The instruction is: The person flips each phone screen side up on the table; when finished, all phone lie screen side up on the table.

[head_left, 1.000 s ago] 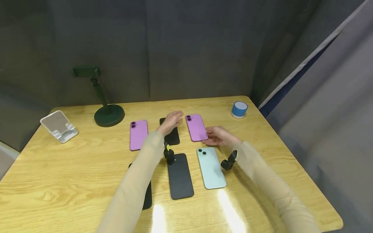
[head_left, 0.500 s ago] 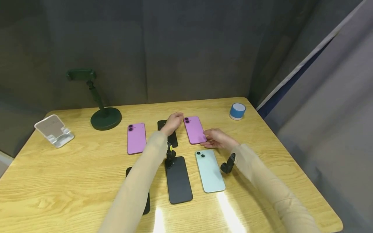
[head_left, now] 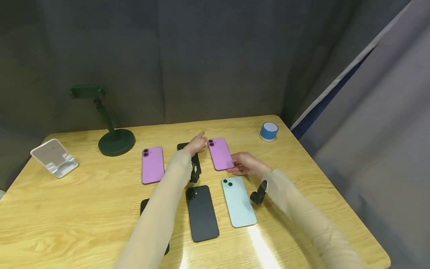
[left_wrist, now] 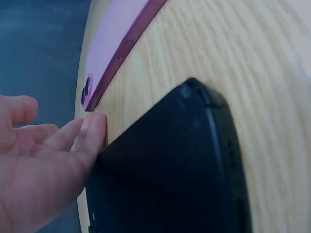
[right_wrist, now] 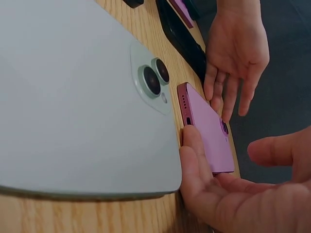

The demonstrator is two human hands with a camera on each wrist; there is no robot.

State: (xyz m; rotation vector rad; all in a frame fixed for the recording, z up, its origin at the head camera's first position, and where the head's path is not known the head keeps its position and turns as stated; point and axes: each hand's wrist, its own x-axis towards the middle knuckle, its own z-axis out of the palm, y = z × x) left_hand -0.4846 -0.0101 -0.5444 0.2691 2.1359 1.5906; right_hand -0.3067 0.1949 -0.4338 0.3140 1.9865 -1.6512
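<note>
In the head view, a pink phone [head_left: 220, 154] lies between the left hand [head_left: 197, 145] and right hand [head_left: 246, 163]; in the left wrist's, relaxed fingers extend beside a black phone [left_wrist: 165, 170]; in the right wrist's, uncurled fingers meet the pink phone's end.

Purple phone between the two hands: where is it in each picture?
Head: purple phone, just below centre.
Left wrist: purple phone, top, left of centre, cut off.
Right wrist: purple phone, right of centre.
Shared landmark: the left hand, near its camera end in all three.
</note>
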